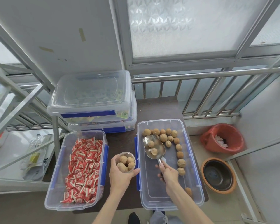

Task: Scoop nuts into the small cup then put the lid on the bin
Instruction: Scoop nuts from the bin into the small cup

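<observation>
Two hard, round walnuts [152, 147] sit loose in the shiny metal scoop [153, 147] over the clear plastic bin [170, 164]; they would likely roll, so keep it level. Right hand [168, 172] fingers clasp its handle; left hand [120, 173] fingers wrap the small clear cup [126, 161] beside the bin.

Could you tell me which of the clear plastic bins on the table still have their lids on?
Only the two stacked bins at the back; the candy bin and nut bin in front stand open.
</observation>
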Motion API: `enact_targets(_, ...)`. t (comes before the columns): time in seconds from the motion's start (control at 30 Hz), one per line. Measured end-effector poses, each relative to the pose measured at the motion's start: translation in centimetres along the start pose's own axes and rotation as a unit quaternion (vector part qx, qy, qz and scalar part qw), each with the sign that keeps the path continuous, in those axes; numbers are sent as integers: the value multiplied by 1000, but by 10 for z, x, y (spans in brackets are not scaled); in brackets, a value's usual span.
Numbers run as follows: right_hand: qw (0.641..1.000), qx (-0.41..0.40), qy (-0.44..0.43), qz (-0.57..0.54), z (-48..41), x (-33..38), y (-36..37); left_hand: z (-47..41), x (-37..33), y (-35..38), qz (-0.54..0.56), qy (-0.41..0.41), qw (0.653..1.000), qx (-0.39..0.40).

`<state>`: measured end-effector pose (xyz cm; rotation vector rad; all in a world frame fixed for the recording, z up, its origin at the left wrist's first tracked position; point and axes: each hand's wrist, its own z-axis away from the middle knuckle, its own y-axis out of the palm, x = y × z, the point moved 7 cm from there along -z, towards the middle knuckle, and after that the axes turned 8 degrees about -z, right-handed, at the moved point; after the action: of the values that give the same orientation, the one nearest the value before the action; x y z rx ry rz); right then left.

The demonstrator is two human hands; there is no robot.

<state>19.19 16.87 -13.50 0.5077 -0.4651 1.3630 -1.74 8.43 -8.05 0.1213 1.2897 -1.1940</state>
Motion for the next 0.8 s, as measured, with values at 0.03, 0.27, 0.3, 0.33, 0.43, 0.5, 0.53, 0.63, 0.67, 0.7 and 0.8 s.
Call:
enact_targets(0.03, 1000, 3, -4, 1, 2, 2, -2, -1, 0, 0, -1, 0, 1000, 0)
enact_targets(0.27, 996, 52, -44, 53, 33, 28, -17, -7, -7, 3, -3, 3, 1000, 1)
enact_targets(0.3, 994, 69, -53, 59, 42, 35, -19, -8, -9, 4, -6, 5, 1000, -1)
enact_targets(0.33, 992, 88, -59, 65, 51, 42, -21, -9, -10, 4, -11, 9, 1000, -2)
enact_targets(0.43, 981, 142, -73, 113, 73, 62, -22, -14, -12, 6, -22, 21, 1000, -8)
enact_targets(0.5, 964, 171, -84, 185, 82, 72, -17, -15, -15, 5, -21, 30, 999, -15)
enact_targets(0.53, 949, 181, -99, 240, 86, 79, -14, -15, -17, 4, -19, 39, 999, -19)
enact_targets(0.63, 873, 177, -165, 424, 100, 110, 3, -12, -24, 4, -28, 67, 997, -21)
enact_targets(0.67, 845, 170, -181, 474, 105, 121, 12, -11, -25, 4, -32, 71, 997, -20)
enact_targets(0.7, 820, 164, -199, 512, 111, 132, 24, -10, -24, 4, -33, 72, 997, -20)
enact_targets(0.8, 753, 151, -250, 590, 124, 154, 63, -12, -22, 3, -19, 60, 998, -18)
